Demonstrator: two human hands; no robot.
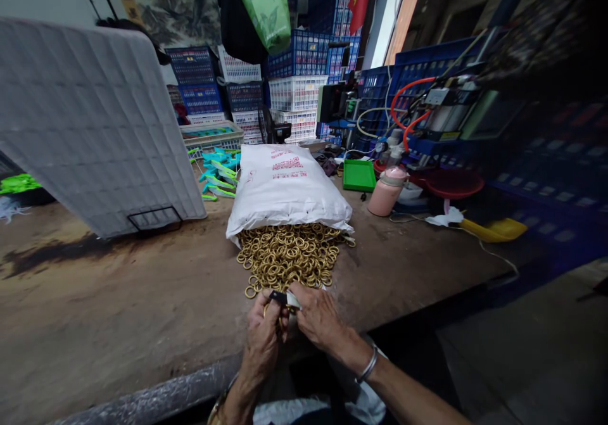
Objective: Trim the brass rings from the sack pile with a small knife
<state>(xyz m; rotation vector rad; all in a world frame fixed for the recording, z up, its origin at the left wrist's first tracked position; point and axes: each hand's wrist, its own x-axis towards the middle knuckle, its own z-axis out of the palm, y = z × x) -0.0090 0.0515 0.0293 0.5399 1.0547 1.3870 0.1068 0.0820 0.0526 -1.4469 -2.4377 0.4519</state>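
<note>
My left hand is closed, its fingers pinched around a gold-coloured ring that shows only in part. Close against it, my right hand grips a small tool with a black end and a pale part; its exact kind is hard to make out. Both hands meet just in front of a heap of gold-coloured rings. These rings spill onto the table from the mouth of a white sack with red print.
On the brown table, a grey ribbed panel stands upright at left. Behind the sack lie green and turquoise pieces. To the right are a green tray, a pink bottle, a yellow scoop and a machine with orange hoses.
</note>
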